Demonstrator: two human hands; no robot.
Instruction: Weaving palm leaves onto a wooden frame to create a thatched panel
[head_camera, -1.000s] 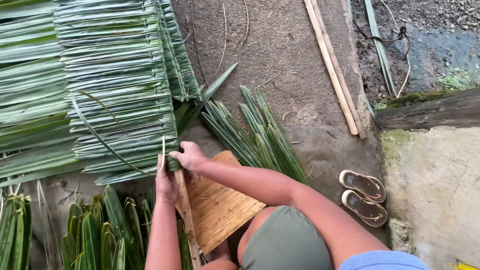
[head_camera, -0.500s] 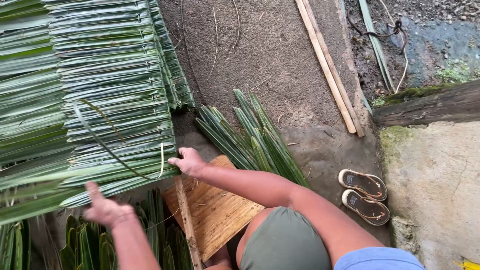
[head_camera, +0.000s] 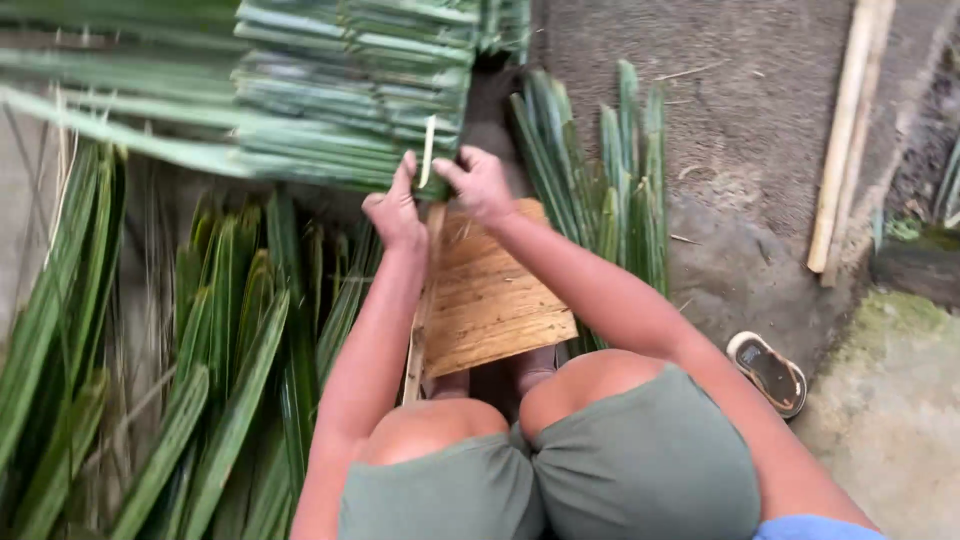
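Both hands meet at the near edge of the thatch panel (head_camera: 350, 90), a flat sheet of folded green leaves. The left hand (head_camera: 395, 210) and right hand (head_camera: 480, 185) pinch a pale sliver (head_camera: 428, 150) there. A rough wooden board (head_camera: 495, 300) lies below; loose leaves (head_camera: 230, 340) crowd the left.

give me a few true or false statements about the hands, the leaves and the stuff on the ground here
1. Both hands, left hand and right hand, are at the edge of the woven leaf panel. True.
2. A wooden board lies in front of the knees. True.
3. The sandal lies among the loose leaves on the person's left. False: it lies on the ground to the right.
4. The right hand holds a knife. False: no knife shows.
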